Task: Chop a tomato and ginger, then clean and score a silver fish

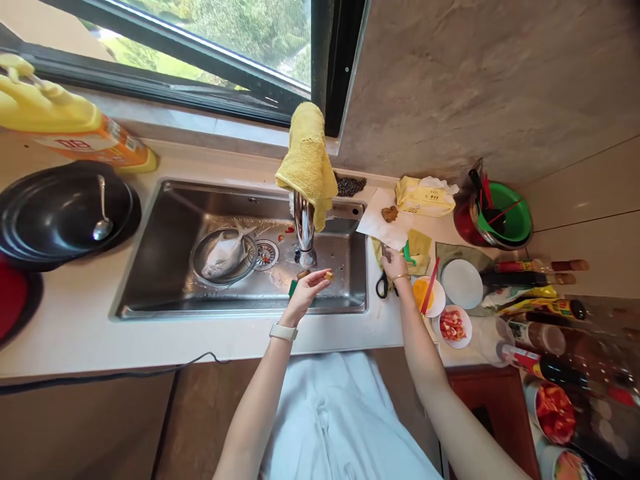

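My left hand (306, 290) hovers over the steel sink (150, 267), fingers pinched on a small yellowish piece (327, 274); a green-handled tool (293, 287) shows under the palm. My right hand (395, 265) rests on the counter right of the sink, closed on a small green-handled item (407, 254), beside black scissors (383, 283). A whole silvery fish (225, 253) lies in a metal bowl (200, 263) in the sink. A yellow cloth (307, 160) hangs over the tap (304, 233).
Right of the sink stand small white dishes (463, 283) with yellow sauce and red chilli, red chopsticks (429, 287), several sauce bottles (540, 310), a green colander (507, 217) and a tissue pack (424, 197). On the left sit a black wok (60, 213) with a spoon and a yellow bottle (65, 130).
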The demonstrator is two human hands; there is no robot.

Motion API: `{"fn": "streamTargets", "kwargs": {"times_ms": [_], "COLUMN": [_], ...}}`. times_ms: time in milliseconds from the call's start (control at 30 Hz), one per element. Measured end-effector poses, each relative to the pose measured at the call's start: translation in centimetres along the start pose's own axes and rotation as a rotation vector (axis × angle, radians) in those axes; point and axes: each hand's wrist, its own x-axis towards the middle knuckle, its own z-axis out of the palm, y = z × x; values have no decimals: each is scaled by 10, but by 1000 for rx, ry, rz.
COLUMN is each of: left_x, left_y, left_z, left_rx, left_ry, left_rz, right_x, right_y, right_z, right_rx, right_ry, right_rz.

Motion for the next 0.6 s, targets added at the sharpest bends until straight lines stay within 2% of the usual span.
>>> {"fn": "streamTargets", "kwargs": {"times_ms": [100,200,267,400,500,600], "left_x": [-5,-9,-13,-30,-42,-45], "left_y": [7,11,13,18,22,21], "left_z": [15,22,25,33,37,28], "left_rx": [-31,-82,-81,82,173,259], "left_ry": [-33,-84,-130,-169,-219,-218], "left_rz": [21,33,56,204,321,295], "right_x": [-29,-64,-87,-126,-148,-164], "right_y": [2,-17,-34,-61,-67,-61], "right_z": [16,29,30,18,12,13], "right_rx": [229,494,613,734,816,839], "right_ry": [-11,-200,-290,-251,-199,-244], "right_rz": [-47,-113,-174,-240,-228,-187]}}
